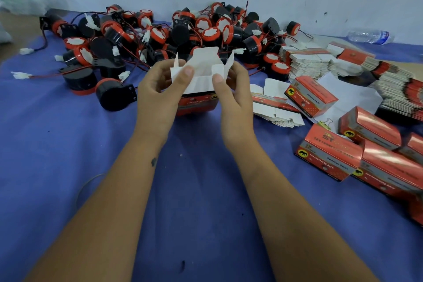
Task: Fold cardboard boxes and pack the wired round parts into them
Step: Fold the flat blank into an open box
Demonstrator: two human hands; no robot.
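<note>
- The half-formed box (198,89) is held up between both hands over the blue worktop (68,144), near the middle of the scene, its open mouth tipped toward the viewer and its white flaps standing up and outward.
- The left hand (160,91) grips the box's left side, thumb pressed onto the inside of the left flap; the right hand (231,91) grips the right side, thumb on the small right flap. Both sets of fingers are clenched on the cardboard, wrapped behind it.
- The box's long axis runs left to right, spanning the gap between the two hands, so each end flap lies directly under a thumb.
- The pile of wired round parts (174,36) lies just beyond the box, on the far side; the closest ones sit slightly far-left, so I judge the left hand the nearer one for reaching a part.
- Flat unfolded boxes (306,64) are stacked far right; finished boxes (329,155) lie to the near right, well apart from the hands.
</note>
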